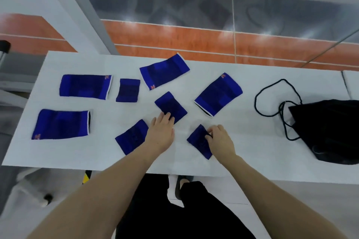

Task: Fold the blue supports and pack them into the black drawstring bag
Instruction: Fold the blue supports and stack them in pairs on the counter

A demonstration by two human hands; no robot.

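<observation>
**Blue supports spread across the white surface, both hands on small ones**

Blue supports lie flat and apart from one another on the white surface (pixel 252 161), eight in all, none of them in the bag. At far left sit two large ones: the rear-left large support (pixel 85 86), with a white edge on its right end, and the front-left large support (pixel 61 124), its open end facing right and an orange mark at its near left corner. Just right of the rear one lies a small square support (pixel 128 90). Behind the middle rests a tilted large support (pixel 164 71) with an orange logo at its near end.

Nearer the front edge, a small front-left support (pixel 130 137) lies just beside the left wrist. The left hand (pixel 162 132) reaches forward with its fingers curled onto the near corner of the small centre support (pixel 171 106), gripping that corner. The right hand (pixel 221 139) has its fingertips bent and pinching the right edge of the small front support (pixel 199 141), which lies tilted close to the near edge.

Right of the centre lies another tilted large support (pixel 218 94), its white-edged end towards the person. Well apart at far right, the black drawstring bag (pixel 334 132) lies slumped on the surface, with its black cord (pixel 272 99) looping out to the left.
</observation>
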